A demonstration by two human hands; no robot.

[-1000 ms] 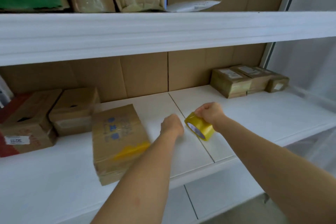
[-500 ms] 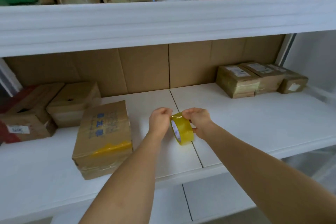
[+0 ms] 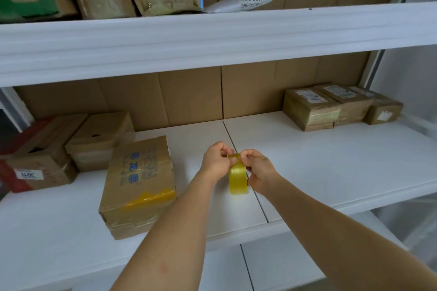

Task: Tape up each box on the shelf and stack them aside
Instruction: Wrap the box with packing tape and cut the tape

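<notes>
A yellow tape roll [image 3: 238,179] stands on edge above the middle of the white shelf [image 3: 319,160]. My right hand [image 3: 259,172] grips it from the right. My left hand [image 3: 216,163] pinches the roll's top at the left, where the tape end seems to be. A brown cardboard box [image 3: 139,184] with blue print and a crumpled yellow tape strip across its near end lies flat just left of my hands.
Two more brown boxes [image 3: 71,144] sit at the shelf's back left, beside a red item. Three taped boxes [image 3: 335,106] stand in a row at the back right. The upper shelf [image 3: 212,35] holds parcels, a green box and a white mailer.
My left hand left the box and came to the roll. The roll turned from lying tilted in my right hand to standing edge-on between both hands. The camera tilted up slightly.
</notes>
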